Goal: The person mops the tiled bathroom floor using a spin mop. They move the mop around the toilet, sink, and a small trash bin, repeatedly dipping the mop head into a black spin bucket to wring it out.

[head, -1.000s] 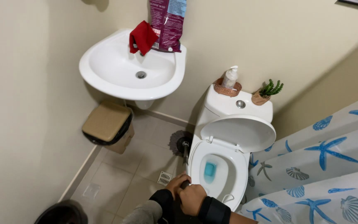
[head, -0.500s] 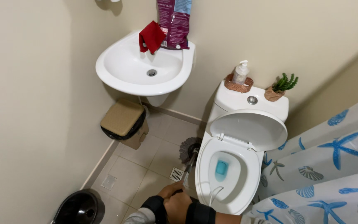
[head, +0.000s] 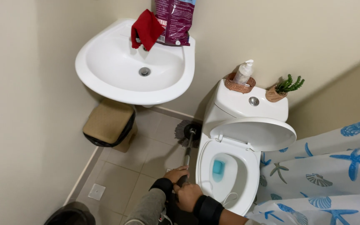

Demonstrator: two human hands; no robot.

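Observation:
A toilet brush (head: 187,131) with a dark bristle head rests on the tiled floor, left of the white toilet (head: 230,166). Its thin handle (head: 187,154) runs back toward me. My left hand (head: 176,173), with a grey sleeve and a black wristband, grips the near end of the handle. Just behind it, my right hand (head: 188,196), also with a black wristband, is closed on the same handle. The toilet seat and lid (head: 257,133) are up, and a blue block sits in the bowl (head: 218,167).
A white wall sink (head: 136,66) carries a red cloth (head: 146,29) and a purple bag (head: 173,21). Under it stands a tan bin (head: 109,125). A soap pump (head: 243,74) and a small plant (head: 282,88) are on the tank. A starfish curtain (head: 334,166) hangs right; a black round object (head: 69,216) lies bottom left.
The view has shifted, so the sink and toilet sit further right and lower in frame. Both hands stay together at the bottom, by the toilet's left side.

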